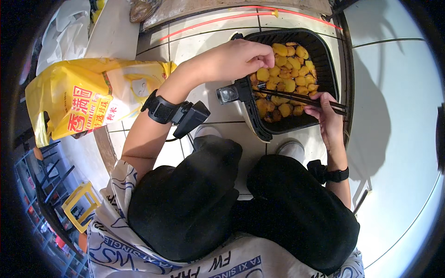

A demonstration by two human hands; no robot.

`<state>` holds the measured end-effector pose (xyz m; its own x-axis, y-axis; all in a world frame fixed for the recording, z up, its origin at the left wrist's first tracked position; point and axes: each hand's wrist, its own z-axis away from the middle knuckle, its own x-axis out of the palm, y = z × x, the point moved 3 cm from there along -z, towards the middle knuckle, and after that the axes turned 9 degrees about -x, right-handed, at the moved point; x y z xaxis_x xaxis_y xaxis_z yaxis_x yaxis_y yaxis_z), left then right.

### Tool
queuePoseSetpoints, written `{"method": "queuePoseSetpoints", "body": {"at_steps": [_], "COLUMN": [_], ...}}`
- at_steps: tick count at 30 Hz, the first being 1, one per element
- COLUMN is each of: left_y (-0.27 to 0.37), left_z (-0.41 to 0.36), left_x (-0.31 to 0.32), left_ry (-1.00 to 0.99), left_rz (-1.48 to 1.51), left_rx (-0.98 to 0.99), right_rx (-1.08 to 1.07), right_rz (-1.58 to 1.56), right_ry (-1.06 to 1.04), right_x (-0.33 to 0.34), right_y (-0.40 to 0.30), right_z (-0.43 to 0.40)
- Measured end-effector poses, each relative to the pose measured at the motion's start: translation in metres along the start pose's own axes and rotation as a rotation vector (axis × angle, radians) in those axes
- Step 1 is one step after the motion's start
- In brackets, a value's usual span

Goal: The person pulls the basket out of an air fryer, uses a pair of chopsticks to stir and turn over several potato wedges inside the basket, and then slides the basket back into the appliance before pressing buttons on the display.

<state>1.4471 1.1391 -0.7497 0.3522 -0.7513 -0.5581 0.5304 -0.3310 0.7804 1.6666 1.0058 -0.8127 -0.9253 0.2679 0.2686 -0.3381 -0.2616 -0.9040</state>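
Note:
A black air fryer basket [330, 66] holds many browned yellow slices, apparently potato [290, 85]. It rests on the tiled floor before me, its handle side towards the left. My right hand [326, 113] grips a pair of dark chopsticks [295, 97] at the basket's near right rim. Their tips reach left across the slices to the handle side. Over the basket's left part is my left hand [255, 57], fingers curled and thumb drawn in towards them. Whether anything small is pinched there cannot be told.
To the left lies a yellow rice bag [87, 97] bearing writing. Red rods [222, 24] lie on the floor beyond the basket. A pale panel [389, 104] stands close on the right. A yellow stool [81, 206] and a blue crate [31, 180] are at lower left.

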Motion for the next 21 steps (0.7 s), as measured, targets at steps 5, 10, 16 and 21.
{"method": "queuePoseSetpoints", "body": {"at_steps": [5,10,16,21], "left_y": [-0.003,-0.001,-0.003,-0.002], "left_z": [0.0,-0.001,-0.001,0.0], "left_x": [0.001,0.001,0.002,-0.001], "left_ry": [-0.003,0.002,0.02,0.031], "left_rz": [-0.029,-0.015,0.009,0.018], "left_rx": [-0.006,0.025,0.03,0.021], "right_rx": [-0.074,-0.158,-0.096,-0.085], "right_rz": [0.158,0.285,0.347,0.291], "right_ry": [-0.054,-0.018,0.001,0.024], "right_x": [0.008,0.0,-0.002,-0.008], "right_y": [-0.021,-0.033,-0.021,-0.008], "right_z": [0.004,0.008,0.006,0.005]}}
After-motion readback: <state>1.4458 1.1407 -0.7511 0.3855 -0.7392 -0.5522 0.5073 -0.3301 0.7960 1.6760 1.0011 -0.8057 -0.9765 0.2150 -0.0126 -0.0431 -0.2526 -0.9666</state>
